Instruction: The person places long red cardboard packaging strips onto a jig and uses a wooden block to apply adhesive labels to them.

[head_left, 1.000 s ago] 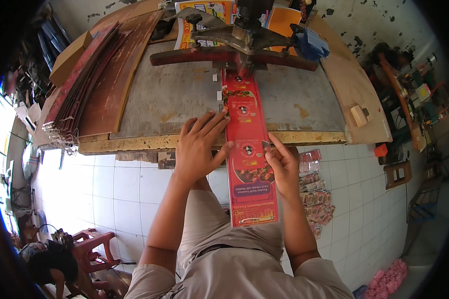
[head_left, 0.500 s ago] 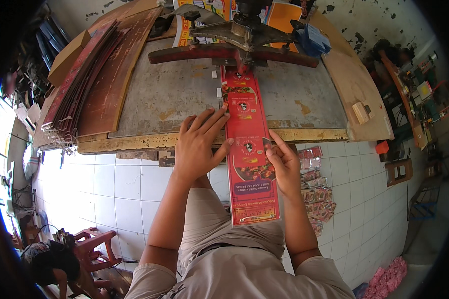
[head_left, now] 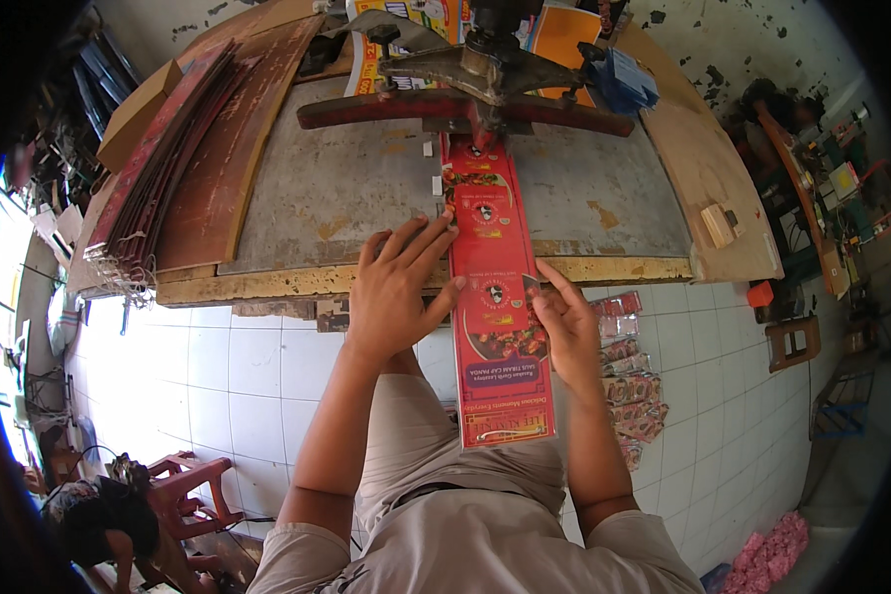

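A long red printed cardboard strip (head_left: 490,297) with food pictures runs from under the dark metal press head (head_left: 481,124) toward my lap, its near end overhanging the table edge. Flat on the bench beside its left edge lies my left hand (head_left: 399,282), fingers spread, fingertips and thumb touching that edge. My right hand (head_left: 569,332) pinches the strip's right edge near the table's front, index finger stretched forward along it; its fingers are partly hidden. Small white blocks (head_left: 437,185) sit in a row along the strip's left side, beyond my left fingertips.
Dark red boards (head_left: 158,158) are stacked at the table's left. A wooden block (head_left: 720,226) rests at the right. Bundled printed packs (head_left: 632,391) lie on the tiled floor right of my legs. A person (head_left: 119,525) crouches by a red stool (head_left: 190,490) at lower left.
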{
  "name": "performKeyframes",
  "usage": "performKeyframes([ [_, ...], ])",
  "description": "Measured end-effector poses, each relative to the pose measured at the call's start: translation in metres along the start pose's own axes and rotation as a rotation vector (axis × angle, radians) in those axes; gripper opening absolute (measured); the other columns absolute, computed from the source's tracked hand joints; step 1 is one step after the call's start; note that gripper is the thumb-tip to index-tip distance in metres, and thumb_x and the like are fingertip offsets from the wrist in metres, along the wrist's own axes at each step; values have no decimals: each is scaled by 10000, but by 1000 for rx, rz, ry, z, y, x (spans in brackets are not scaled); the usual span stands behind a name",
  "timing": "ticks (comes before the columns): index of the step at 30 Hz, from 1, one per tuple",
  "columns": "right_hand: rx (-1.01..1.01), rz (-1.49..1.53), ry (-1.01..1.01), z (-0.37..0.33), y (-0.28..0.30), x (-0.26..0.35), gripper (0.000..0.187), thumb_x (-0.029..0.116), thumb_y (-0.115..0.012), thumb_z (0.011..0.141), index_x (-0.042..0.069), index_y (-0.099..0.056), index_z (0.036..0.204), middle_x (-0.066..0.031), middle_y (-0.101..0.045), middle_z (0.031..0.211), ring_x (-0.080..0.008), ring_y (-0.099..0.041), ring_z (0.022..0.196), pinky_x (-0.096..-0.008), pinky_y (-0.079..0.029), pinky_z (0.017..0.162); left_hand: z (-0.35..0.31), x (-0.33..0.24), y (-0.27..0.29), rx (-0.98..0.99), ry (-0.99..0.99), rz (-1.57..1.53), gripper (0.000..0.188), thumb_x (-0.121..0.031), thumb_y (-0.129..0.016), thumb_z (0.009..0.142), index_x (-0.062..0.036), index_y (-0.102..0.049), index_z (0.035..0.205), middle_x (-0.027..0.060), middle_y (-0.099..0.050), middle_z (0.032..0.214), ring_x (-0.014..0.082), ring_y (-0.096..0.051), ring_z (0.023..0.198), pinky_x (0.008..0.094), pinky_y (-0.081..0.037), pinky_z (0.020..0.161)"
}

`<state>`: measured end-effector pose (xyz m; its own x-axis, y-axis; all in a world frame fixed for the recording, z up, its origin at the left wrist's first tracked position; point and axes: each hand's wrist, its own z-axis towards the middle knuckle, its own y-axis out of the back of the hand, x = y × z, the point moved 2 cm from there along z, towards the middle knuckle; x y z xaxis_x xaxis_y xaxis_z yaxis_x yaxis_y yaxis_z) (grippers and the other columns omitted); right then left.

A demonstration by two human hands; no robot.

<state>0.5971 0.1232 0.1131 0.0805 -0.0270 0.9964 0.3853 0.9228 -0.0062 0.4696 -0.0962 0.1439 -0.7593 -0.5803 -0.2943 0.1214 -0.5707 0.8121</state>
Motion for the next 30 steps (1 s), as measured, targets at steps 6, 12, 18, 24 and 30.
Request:
performKeyframes([
  [6, -137, -869, 625, 43, 28, 39, 318, 183, -745, 1024, 80, -744, 1325, -87, -725, 1232, -305, -659, 1170, -464, -480, 1072, 1, -1, 1, -6, -10, -8, 561, -393, -712, 976, -96, -670, 1451, 51, -635, 1566, 286, -551, 1454, 528, -395, 1193],
  [12, 107, -877, 600, 83, 31, 29, 341, 252, -734, 1032, 115, -757, 1344, -40, -690, 1476, -271, -570, 1444, -468, -400, 1202, 2, -2, 0, 0, -14, 10, 568, -400, -714, 980, -98, -665, 1458, 48, -629, 1573, 283, -549, 1456, 527, -394, 1194],
  [18, 106, -1020, 605, 79, 24, 23, 367, 331, -717, 1040, 162, -774, 1360, 18, -701, 1490, -250, -564, 1460, -482, -386, 1210, 3, -4, 4, 21, -5, 6, 578, -418, -718, 984, -93, -668, 1459, 39, -616, 1594, 284, -545, 1463, 533, -385, 1203],
  [24, 101, -1022, 606, 78, 24, 24, 370, 314, -727, 1033, 162, -768, 1368, 21, -703, 1486, -243, -566, 1459, -473, -387, 1207, 3, -2, 3, 30, 1, -4, 583, -389, -741, 956, -112, -672, 1465, 15, -605, 1614, 286, -549, 1463, 529, -383, 1207],
  [30, 103, -1015, 606, 78, 24, 25, 369, 306, -731, 1032, 146, -766, 1363, 19, -708, 1477, -241, -567, 1458, -470, -391, 1198, 2, -2, 4, 39, -3, -19, 601, -411, -730, 970, -113, -654, 1486, 18, -608, 1608, 291, -541, 1469, 539, -378, 1210],
])
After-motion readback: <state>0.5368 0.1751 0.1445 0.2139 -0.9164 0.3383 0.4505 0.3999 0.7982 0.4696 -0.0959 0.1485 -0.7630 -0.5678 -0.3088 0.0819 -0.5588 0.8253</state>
